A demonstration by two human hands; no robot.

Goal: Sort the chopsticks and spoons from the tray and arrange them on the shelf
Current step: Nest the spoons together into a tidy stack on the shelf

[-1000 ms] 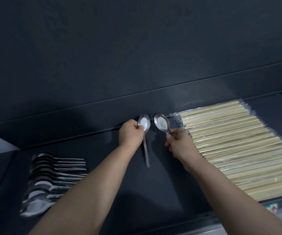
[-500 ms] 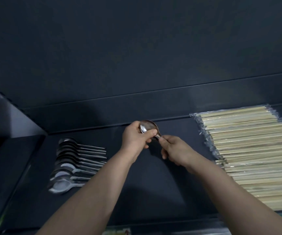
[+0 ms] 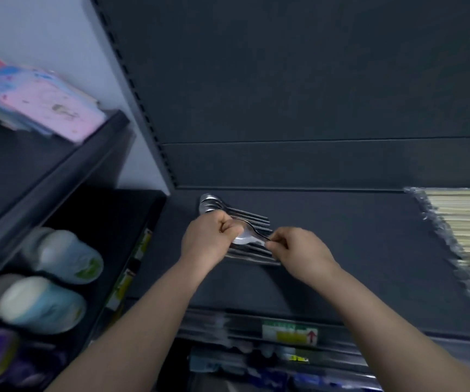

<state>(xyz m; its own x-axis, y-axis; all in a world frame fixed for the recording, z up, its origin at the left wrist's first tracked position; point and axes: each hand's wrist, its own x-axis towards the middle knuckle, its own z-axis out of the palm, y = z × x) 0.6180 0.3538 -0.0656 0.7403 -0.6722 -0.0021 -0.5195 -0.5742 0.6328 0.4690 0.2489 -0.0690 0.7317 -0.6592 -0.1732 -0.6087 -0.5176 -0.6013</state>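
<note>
On the dark shelf (image 3: 355, 250) a row of metal spoons (image 3: 222, 207) lies at the left, bowls toward the back wall. Just above that row I hold stacked spoons (image 3: 246, 236): my left hand (image 3: 208, 244) grips the bowl end, and my right hand (image 3: 298, 250) pinches the handle end. How many spoons are in the stack I cannot tell. Wrapped wooden chopsticks (image 3: 465, 222) lie in a wide row at the shelf's right edge. The tray is out of view.
A slotted upright post (image 3: 131, 89) bounds the shelf on the left. Beyond it, another rack holds pale bottles (image 3: 58, 258) and a pink and blue pack (image 3: 38, 97) higher up. A price label (image 3: 290, 333) sits on the shelf's front rail.
Both hands brought their spoons together into one stack and carried it left, over the spoon row. The view swung left, so the chopsticks now sit at the right edge.
</note>
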